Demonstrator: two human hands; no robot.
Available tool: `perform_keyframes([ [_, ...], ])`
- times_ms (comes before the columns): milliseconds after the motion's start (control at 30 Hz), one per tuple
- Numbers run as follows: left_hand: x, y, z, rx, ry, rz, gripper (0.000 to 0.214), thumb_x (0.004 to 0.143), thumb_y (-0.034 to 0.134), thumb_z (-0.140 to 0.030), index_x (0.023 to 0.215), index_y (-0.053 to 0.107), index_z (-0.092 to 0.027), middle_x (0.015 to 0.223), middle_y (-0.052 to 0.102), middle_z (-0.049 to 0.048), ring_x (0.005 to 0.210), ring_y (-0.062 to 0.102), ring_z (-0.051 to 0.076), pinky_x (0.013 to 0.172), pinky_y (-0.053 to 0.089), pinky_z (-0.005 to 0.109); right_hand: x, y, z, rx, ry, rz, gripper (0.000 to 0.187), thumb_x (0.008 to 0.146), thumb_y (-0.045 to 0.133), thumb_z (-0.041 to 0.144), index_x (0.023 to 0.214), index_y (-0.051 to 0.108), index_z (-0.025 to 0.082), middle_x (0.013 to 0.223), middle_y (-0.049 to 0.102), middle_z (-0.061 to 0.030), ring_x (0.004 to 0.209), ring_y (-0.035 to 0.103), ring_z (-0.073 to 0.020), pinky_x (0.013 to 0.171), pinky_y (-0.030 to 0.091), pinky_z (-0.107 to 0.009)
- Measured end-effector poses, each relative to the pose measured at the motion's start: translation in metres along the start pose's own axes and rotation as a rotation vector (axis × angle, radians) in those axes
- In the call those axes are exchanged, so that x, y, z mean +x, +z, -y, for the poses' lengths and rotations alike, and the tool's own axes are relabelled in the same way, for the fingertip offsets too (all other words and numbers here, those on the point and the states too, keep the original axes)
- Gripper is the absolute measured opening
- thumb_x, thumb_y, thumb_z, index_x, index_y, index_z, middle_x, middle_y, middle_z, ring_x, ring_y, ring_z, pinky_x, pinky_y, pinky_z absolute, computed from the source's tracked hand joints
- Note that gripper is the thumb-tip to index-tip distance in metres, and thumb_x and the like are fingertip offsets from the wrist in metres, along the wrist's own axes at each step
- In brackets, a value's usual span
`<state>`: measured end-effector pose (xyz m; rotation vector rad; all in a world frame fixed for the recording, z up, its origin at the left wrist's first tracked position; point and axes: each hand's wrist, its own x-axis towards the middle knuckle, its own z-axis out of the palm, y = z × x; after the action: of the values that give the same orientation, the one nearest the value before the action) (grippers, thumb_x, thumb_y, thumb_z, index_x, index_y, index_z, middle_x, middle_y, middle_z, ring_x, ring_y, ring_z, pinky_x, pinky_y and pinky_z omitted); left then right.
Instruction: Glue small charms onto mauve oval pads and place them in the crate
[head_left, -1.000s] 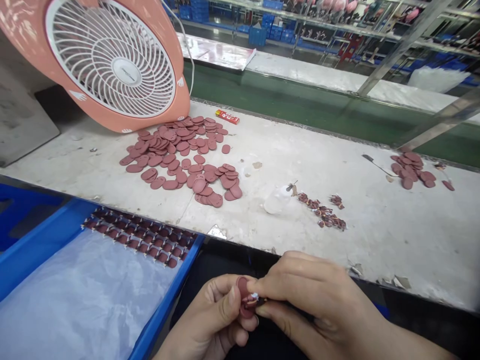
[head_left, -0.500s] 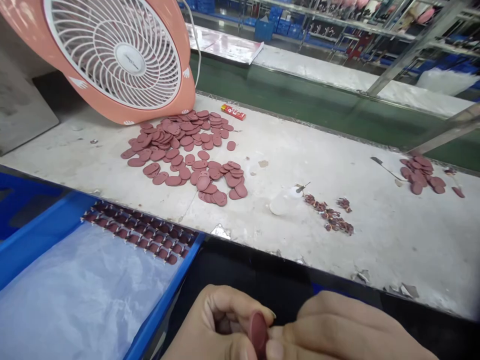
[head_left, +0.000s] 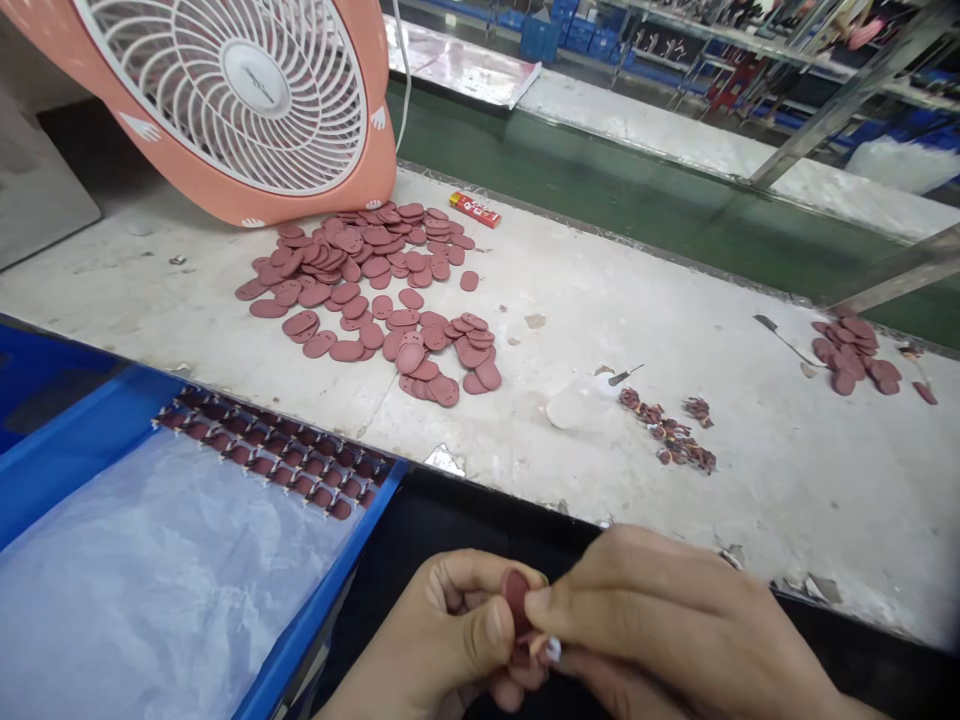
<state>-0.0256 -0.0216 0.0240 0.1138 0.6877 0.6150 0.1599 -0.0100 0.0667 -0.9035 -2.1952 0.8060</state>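
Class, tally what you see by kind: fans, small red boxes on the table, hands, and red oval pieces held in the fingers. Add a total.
fan: 1
small red box: 1
hands: 2, the left hand and the right hand
oval piece held in the fingers: 1
Total: 5

A factory floor: a worn workbench (head_left: 750,480) heaped with reddish oval pieces (head_left: 367,290), beside a green conveyor belt (head_left: 637,200).
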Motion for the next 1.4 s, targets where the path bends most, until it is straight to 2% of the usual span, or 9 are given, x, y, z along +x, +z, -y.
perform_keyframes([
  [200, 0.008, -0.002, 0.002, -0.056, -0.011, -0.096, 0.031, 0.058, 0.089, -0.036, 0.075, 0.078, -0.012, 0.057, 0.066, -0.0027, 0.050, 0.059, 0.003, 0.046, 0.047, 0.010, 0.007, 0.001, -0.005, 0.114, 0.120, 0.050, 0.023, 0.090, 0.060, 0.004, 0.107, 0.066, 0.019, 0.083, 0.071, -0.0014, 0.072, 0.065, -0.0120, 0.068, 0.053, -0.021],
  [533, 0.010, -0.005, 0.007, -0.096, 0.009, -0.115, 0.026, 0.060, 0.089, -0.034, 0.071, 0.077, -0.013, 0.055, 0.066, -0.0019, 0.051, 0.060, 0.004, 0.047, 0.049, 0.010, 0.008, 0.000, -0.007, 0.152, 0.164, 0.045, 0.021, 0.088, 0.063, 0.004, 0.103, 0.069, 0.018, 0.083, 0.071, -0.0014, 0.074, 0.065, -0.0115, 0.071, 0.051, -0.021],
  [767, 0.013, -0.010, 0.008, -0.072, 0.057, -0.055, 0.024, 0.064, 0.087, -0.035, 0.071, 0.077, -0.014, 0.059, 0.065, -0.0011, 0.052, 0.059, 0.004, 0.046, 0.050, 0.010, 0.010, -0.002, -0.004, 0.145, 0.183, 0.068, 0.022, 0.089, 0.062, 0.005, 0.105, 0.068, 0.019, 0.085, 0.071, -0.0007, 0.077, 0.064, -0.0113, 0.073, 0.051, -0.021],
  [867, 0.012, -0.008, 0.004, -0.064, 0.070, -0.050, 0.026, 0.064, 0.086, -0.036, 0.072, 0.077, -0.013, 0.060, 0.064, -0.0010, 0.051, 0.057, 0.005, 0.045, 0.050, 0.011, 0.009, -0.006, -0.003, 0.109, 0.202, 0.068, 0.030, 0.086, 0.068, 0.010, 0.115, 0.064, 0.019, 0.093, 0.071, -0.0008, 0.083, 0.065, -0.0112, 0.077, 0.051, -0.019],
  [967, 0.011, -0.009, 0.001, -0.075, 0.057, -0.077, 0.025, 0.065, 0.086, -0.034, 0.080, 0.079, -0.015, 0.066, 0.067, 0.0015, 0.052, 0.058, 0.005, 0.044, 0.051, 0.012, 0.006, -0.008, -0.005, 0.103, 0.226, -0.008, 0.044, 0.085, 0.073, 0.017, 0.126, 0.058, 0.019, 0.098, 0.069, -0.0010, 0.084, 0.063, -0.0102, 0.076, 0.051, -0.017],
  [1067, 0.011, -0.013, 0.002, -0.085, 0.069, -0.051, 0.026, 0.066, 0.086, -0.034, 0.081, 0.079, -0.014, 0.066, 0.067, 0.0016, 0.052, 0.057, 0.006, 0.043, 0.053, 0.013, 0.006, -0.005, -0.010, 0.209, 0.256, 0.016, 0.031, 0.087, 0.071, 0.018, 0.117, 0.064, 0.020, 0.092, 0.068, -0.0004, 0.079, 0.061, -0.0098, 0.071, 0.051, -0.018],
  [1267, 0.015, -0.023, 0.003, -0.061, 0.086, 0.070, 0.031, 0.072, 0.079, -0.043, 0.083, 0.077, -0.015, 0.065, 0.065, 0.0014, 0.054, 0.057, 0.006, 0.045, 0.053, 0.013, 0.013, 0.009, -0.013, 0.229, 0.132, -0.052, 0.015, 0.089, 0.066, 0.013, 0.103, 0.070, 0.016, 0.080, 0.068, -0.0026, 0.072, 0.063, -0.0110, 0.066, 0.051, -0.020],
  [1333, 0.014, -0.024, 0.003, -0.015, 0.123, 0.035, 0.039, 0.073, 0.076, -0.051, 0.090, 0.077, -0.016, 0.068, 0.067, 0.0029, 0.058, 0.059, 0.009, 0.045, 0.053, 0.014, 0.014, 0.016, -0.013, 0.148, 0.075, -0.115, 0.018, 0.088, 0.064, 0.011, 0.105, 0.069, 0.015, 0.080, 0.068, -0.0034, 0.072, 0.064, -0.0121, 0.065, 0.053, -0.021],
  [1400, 0.011, -0.024, 0.003, 0.069, 0.251, -0.091, 0.039, 0.071, 0.077, -0.051, 0.090, 0.076, -0.017, 0.068, 0.066, 0.0019, 0.060, 0.059, 0.011, 0.045, 0.053, 0.016, 0.013, 0.025, -0.013, -0.009, 0.025, -0.203, 0.021, 0.087, 0.062, 0.007, 0.106, 0.068, 0.014, 0.080, 0.068, -0.0044, 0.071, 0.064, -0.0129, 0.063, 0.055, -0.022],
])
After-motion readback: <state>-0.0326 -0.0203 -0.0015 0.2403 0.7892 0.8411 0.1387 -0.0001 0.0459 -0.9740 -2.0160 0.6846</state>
